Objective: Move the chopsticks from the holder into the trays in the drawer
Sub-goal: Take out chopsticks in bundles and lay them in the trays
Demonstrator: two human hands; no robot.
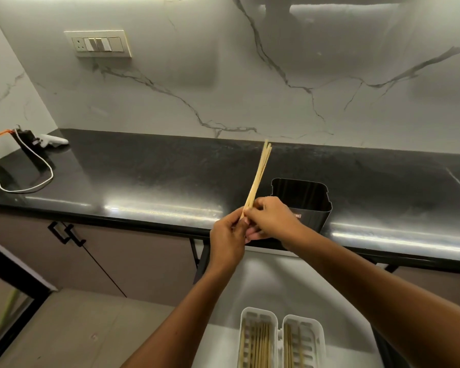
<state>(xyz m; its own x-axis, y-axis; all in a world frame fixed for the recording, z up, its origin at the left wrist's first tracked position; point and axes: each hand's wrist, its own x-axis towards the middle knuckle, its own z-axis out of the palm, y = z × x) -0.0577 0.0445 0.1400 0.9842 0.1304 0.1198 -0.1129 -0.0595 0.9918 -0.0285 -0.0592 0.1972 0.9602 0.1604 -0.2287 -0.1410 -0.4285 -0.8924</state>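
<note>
Bamboo chopsticks (258, 179), one small bundle, pale, held upright and leaning slightly to the right above the front edge of the black countertop (154, 179). Both hands meet at the bundle's lower end: the left hand (227, 241) curls round it from below, the right hand (272, 219) pinches it from above with fingers bent over the sticks. The two-handed hold looks meant to square the ends or split off a portion before laying them down; which of the two, I cannot tell.

Holder (304, 201), black, ribbed, open-topped, standing near the countertop's front edge just behind the right hand. Its inside is dark, and no sticks rise above its rim.

Trays (282, 338), two, white, slotted, side by side in the open drawer (298, 285) below the countertop's front edge. Both already hold chopsticks laid lengthwise, the left-hand tray more than the other. Judged from this, the task is well along, and the bundle in hand has yet to go down.

Sundries: white cable (41, 168) and small devices at the countertop's far left corner; switch plate (101, 43) on the marble wall; dark cabinet handles (65, 233) below the counter.
</note>
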